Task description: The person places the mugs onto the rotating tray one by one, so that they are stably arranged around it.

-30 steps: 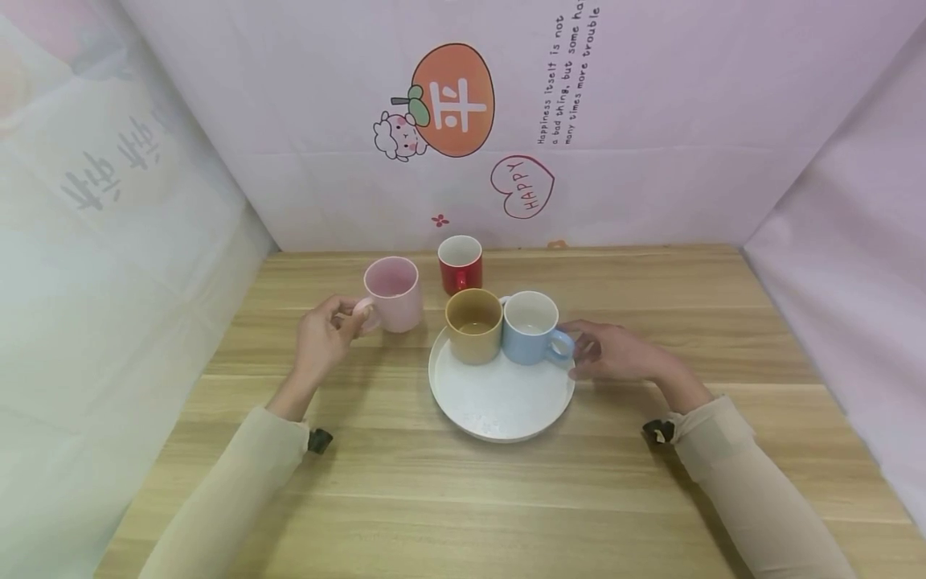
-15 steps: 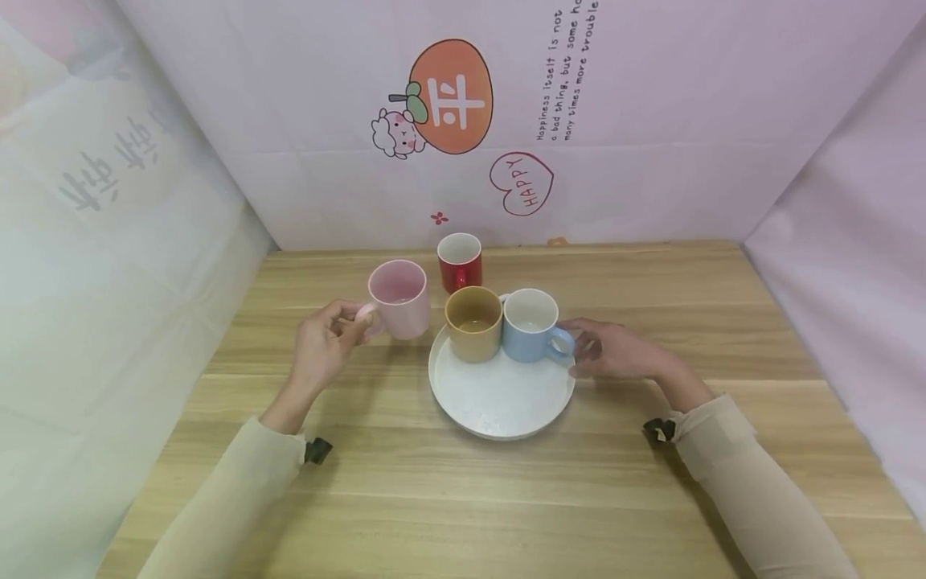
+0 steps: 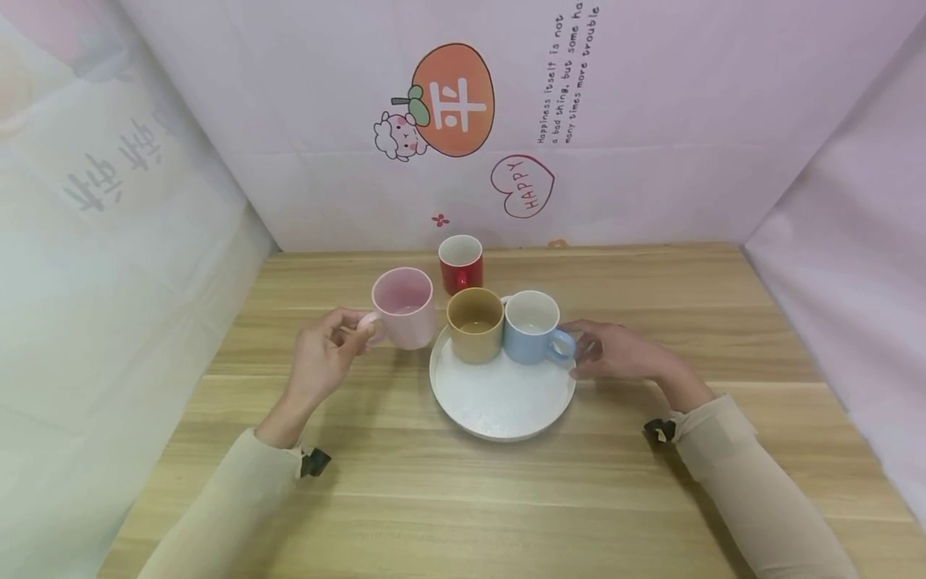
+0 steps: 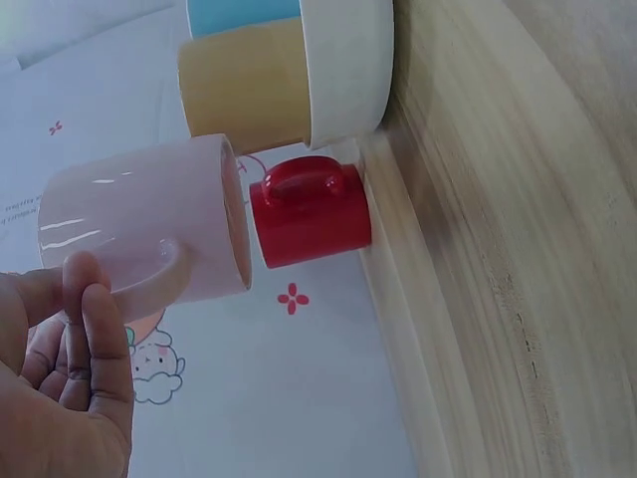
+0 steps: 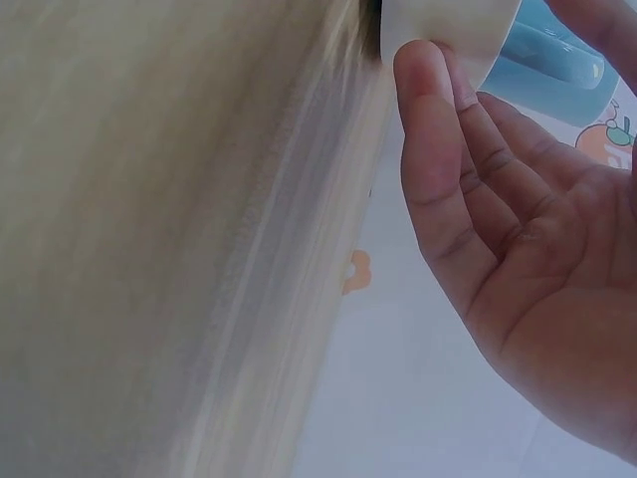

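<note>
My left hand [image 3: 323, 350] pinches the handle of a pink mug [image 3: 409, 318] between thumb and fingers. The mug hangs upright above the table, just left of a round white tray [image 3: 499, 406]. On the tray's far part stand a tan mug [image 3: 475, 334] and a light blue mug [image 3: 530, 330], side by side. Behind them a red mug [image 3: 460, 265] sits on the table; the left wrist view shows its handle. At the tray's right rim, beside the blue mug's handle, rests my right hand [image 3: 618, 351]. Its fingertips [image 5: 423, 70] touch the tray, extended and only slightly bent.
A wooden table [image 3: 463, 515] carries everything. White printed cloth [image 3: 637, 145] stands as a wall along its back and both sides. The red mug lies close behind the tan mug.
The pink mug has moved right and toward me, nearing the tray's left rim, with my left hand still holding its handle. My right hand stays at the tray.
</note>
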Demonstrator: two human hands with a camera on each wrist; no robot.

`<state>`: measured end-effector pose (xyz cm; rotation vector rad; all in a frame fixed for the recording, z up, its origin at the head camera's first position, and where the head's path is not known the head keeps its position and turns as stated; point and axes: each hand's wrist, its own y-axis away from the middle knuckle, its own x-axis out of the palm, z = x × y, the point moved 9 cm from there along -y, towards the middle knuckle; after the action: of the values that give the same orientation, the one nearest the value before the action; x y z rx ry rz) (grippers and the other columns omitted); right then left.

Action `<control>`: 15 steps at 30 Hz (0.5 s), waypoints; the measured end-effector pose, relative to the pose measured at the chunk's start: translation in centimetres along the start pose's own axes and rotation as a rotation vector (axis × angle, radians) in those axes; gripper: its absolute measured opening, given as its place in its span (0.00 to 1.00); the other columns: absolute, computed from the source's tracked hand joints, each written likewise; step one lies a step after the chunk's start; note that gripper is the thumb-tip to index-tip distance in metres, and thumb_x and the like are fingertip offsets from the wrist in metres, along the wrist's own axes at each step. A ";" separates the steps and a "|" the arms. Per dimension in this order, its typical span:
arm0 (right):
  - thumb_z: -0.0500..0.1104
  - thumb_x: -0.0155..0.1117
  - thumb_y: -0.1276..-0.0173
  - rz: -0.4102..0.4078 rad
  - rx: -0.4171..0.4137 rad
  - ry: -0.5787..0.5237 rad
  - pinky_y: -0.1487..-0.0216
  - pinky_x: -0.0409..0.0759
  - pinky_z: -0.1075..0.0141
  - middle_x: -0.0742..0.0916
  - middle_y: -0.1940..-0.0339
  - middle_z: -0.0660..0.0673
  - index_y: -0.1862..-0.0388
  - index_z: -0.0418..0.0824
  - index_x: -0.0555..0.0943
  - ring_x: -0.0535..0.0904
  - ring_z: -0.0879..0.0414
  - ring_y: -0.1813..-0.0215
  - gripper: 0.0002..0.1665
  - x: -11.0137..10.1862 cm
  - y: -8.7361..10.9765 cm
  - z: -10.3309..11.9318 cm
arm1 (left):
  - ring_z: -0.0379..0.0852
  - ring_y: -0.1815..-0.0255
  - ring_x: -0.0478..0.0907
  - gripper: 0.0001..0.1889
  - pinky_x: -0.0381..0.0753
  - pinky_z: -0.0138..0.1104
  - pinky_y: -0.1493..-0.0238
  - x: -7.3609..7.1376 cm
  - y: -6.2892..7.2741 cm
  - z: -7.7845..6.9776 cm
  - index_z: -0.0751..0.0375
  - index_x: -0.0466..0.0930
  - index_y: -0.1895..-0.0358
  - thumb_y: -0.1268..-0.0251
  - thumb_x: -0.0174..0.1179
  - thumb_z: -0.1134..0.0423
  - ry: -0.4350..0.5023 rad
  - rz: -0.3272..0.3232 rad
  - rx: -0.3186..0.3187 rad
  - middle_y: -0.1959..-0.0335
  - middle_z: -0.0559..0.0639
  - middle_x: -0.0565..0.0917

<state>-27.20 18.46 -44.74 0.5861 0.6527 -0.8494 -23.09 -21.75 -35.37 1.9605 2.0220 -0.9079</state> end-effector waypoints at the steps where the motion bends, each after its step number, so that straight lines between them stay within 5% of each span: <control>1: 0.52 0.77 0.42 0.001 0.001 -0.001 0.52 0.85 0.58 0.86 0.51 0.42 0.25 0.52 0.66 0.85 0.50 0.51 0.47 0.0 0.0 0.0 | 0.33 0.76 0.82 0.12 0.79 0.28 0.81 0.0 0.1 -0.1 0.64 0.84 0.53 0.32 0.65 0.60 0.000 0.002 -0.001 0.62 0.59 0.87; 15: 0.51 0.78 0.43 0.004 0.011 -0.041 0.53 0.86 0.61 0.87 0.53 0.44 0.27 0.51 0.68 0.85 0.52 0.53 0.47 0.1 0.3 -0.1 | 0.32 0.77 0.81 0.10 0.77 0.28 0.84 0.7 1.2 -1.5 0.64 0.84 0.56 0.34 0.66 0.62 0.023 0.017 0.026 0.65 0.58 0.86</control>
<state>-26.99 18.67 -44.84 0.5780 0.6104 -0.8596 -21.59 -20.42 -34.92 2.0078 2.0131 -0.9167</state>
